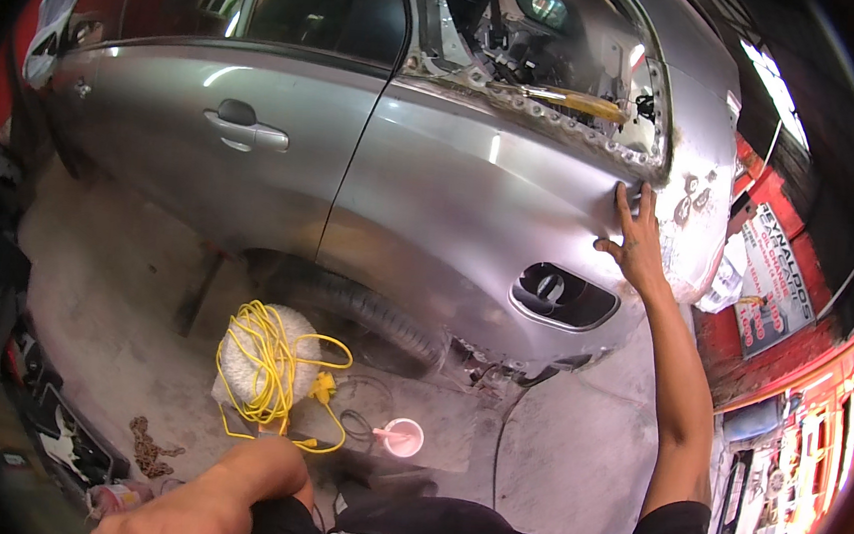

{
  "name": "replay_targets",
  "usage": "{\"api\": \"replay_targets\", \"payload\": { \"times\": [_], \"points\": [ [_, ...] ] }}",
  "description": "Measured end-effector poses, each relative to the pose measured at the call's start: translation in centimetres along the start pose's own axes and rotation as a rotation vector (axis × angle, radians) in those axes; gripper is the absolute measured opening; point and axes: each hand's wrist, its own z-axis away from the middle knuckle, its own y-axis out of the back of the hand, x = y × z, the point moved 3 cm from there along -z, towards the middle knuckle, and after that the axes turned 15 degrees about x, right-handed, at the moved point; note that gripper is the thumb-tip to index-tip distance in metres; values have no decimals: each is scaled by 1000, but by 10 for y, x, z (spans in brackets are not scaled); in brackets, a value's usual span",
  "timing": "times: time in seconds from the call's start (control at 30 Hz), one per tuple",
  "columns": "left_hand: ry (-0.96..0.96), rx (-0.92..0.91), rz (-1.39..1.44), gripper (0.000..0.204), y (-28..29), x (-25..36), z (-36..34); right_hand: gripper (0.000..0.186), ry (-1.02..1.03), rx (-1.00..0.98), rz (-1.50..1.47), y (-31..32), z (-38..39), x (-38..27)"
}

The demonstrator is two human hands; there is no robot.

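Head view of a silver car (405, 165) with bare, sanded patches on its rear quarter panel (472, 210). The right hand (635, 238) lies open, fingers spread flat against the panel just below the stripped rear window frame (560, 102) and above the empty tail-lamp opening (560, 296). The left hand itself is hidden: only the left forearm (218, 497) shows at the lower edge, so its state cannot be told. On the concrete floor (112, 313), beside the rear tyre (373, 313), a coiled yellow cable (268, 370) rests on a white woolly pad (250, 353); a small pink cup (402, 436) stands just right of it, well apart from the right hand. At far right, a tilted rectangular sign (777, 280), white with red and blue lettering, hangs against a red wall (792, 346).
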Motion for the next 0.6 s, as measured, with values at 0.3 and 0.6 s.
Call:
{"api": "replay_targets", "payload": {
  "times": [0.3,0.6],
  "points": [
    [-228,-123,-209,22,-61,-18,-25,115,-12,32,-28,-3,3,12],
    [-108,-121,-229,19,-76,-26,-25,114,-47,16,-22,-3,7,7]
  ]
}}
